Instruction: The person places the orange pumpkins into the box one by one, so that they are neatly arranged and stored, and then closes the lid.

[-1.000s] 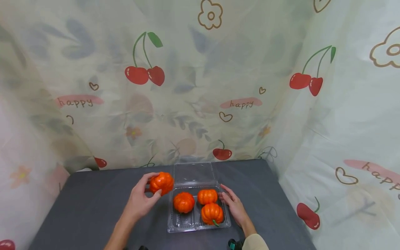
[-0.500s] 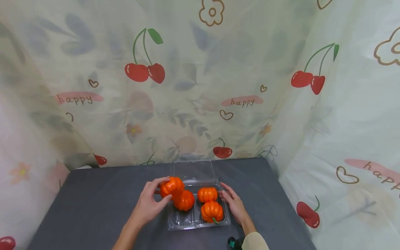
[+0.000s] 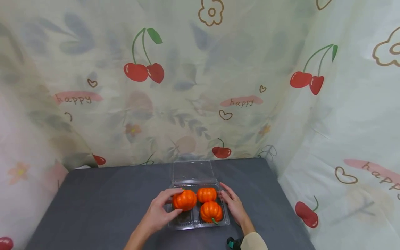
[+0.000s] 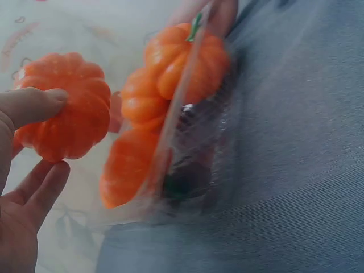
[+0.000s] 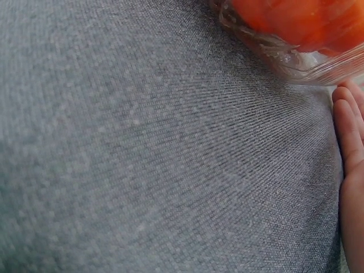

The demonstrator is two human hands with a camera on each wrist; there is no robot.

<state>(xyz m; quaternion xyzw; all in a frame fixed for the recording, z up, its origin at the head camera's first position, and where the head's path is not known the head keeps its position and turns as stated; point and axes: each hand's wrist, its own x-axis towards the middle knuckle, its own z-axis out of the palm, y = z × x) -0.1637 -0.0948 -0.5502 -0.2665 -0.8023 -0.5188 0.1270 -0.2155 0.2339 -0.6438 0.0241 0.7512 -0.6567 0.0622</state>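
Observation:
My left hand (image 3: 159, 211) grips a small orange toy pumpkin (image 3: 185, 200) between thumb and fingers, over the left half of a clear plastic clamshell box (image 3: 184, 227). In the left wrist view the held pumpkin (image 4: 71, 108) is apart from the ones in the box. There, one pumpkin (image 4: 128, 165) sits in the left half; the head view hides it behind the held one. Two more, a rear pumpkin (image 3: 206, 195) and a front pumpkin (image 3: 211, 212) with a green stem, fill the right half. My right hand (image 3: 233, 207) rests along the box's right wall, fingers fairly straight.
The box's hinged lid (image 3: 192, 171) lies folded back toward the rear of the dark grey cloth-covered table (image 3: 109, 201). Behind and at the sides hangs a curtain (image 3: 184, 104) printed with cherries. A small black object (image 3: 231, 242) shows near the right cuff.
My left hand has carried its pumpkin rightward and toward the near side, from left of the box to over its left half. My right hand has stayed at the box's side.

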